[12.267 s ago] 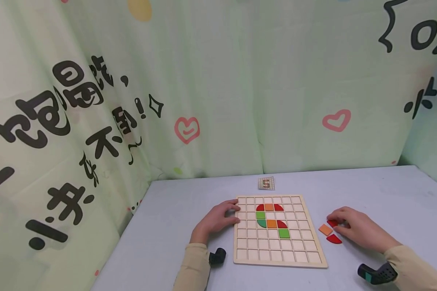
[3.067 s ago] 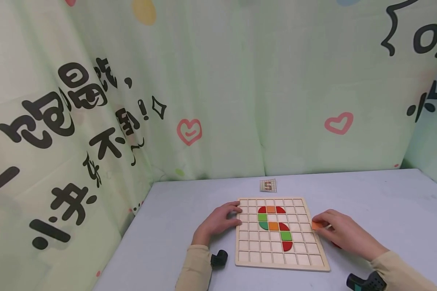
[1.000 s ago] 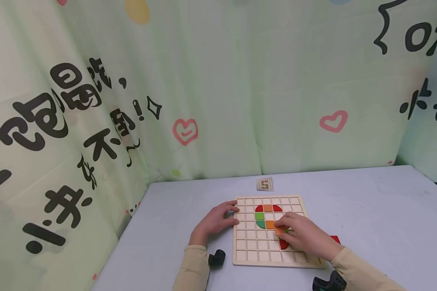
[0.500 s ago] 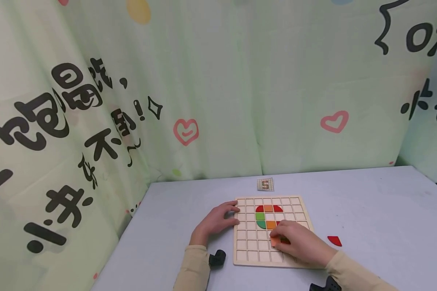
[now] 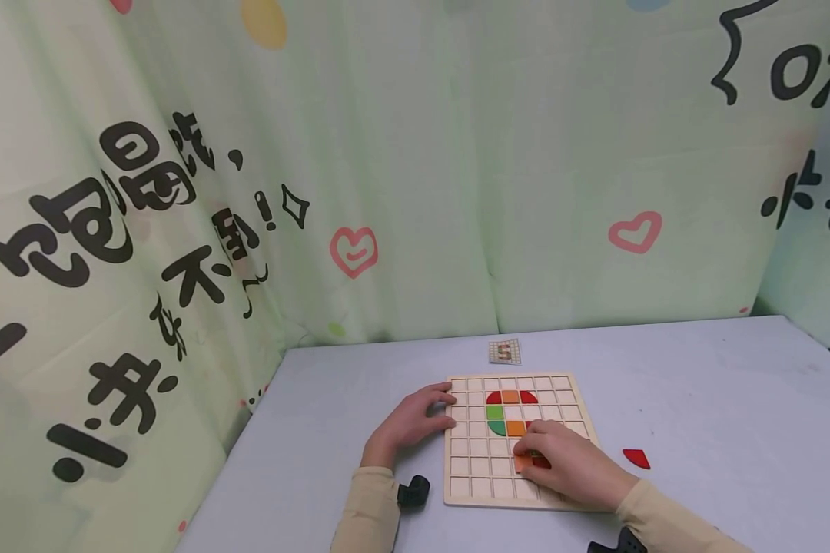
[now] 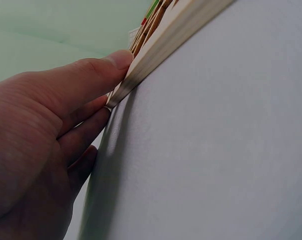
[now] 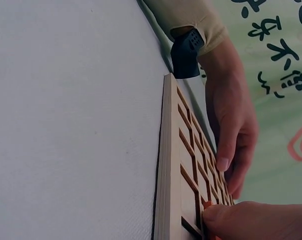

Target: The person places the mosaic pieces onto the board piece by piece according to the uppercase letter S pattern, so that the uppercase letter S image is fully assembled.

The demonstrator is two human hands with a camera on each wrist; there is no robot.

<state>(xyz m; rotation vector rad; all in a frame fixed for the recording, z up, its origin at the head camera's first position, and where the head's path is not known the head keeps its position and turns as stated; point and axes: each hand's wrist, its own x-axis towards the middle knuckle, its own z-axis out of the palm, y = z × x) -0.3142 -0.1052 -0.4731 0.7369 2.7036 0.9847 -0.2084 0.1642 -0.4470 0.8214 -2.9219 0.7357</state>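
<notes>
A wooden grid board (image 5: 470,465) lies on the table, with red, orange, green and teal tiles forming a curved shape in its cells. My left hand (image 5: 410,418) rests against the board's left edge; in the left wrist view its thumb (image 6: 121,59) touches the rim and its fingers are stretched out. My right hand (image 5: 570,463) pinches an orange square tile (image 5: 522,464) at a lower cell, left of a partly hidden red quarter-circle tile (image 5: 541,462). In the right wrist view the right thumb (image 7: 251,220) presses on the orange tile. The right hand covers several cells and tiles.
A loose red quarter-circle tile (image 5: 636,458) lies on the white table right of the board. Behind the board is a small pattern card (image 5: 504,352). A printed green curtain (image 5: 422,230) hangs along the table's back edge. Black wrist cameras (image 5: 413,491) sit beside both forearms.
Since 12 seconds ago, a red quarter-circle tile has been placed below the lower green one. My right hand then brought the orange tile from the right onto the board; the left hand stays put.
</notes>
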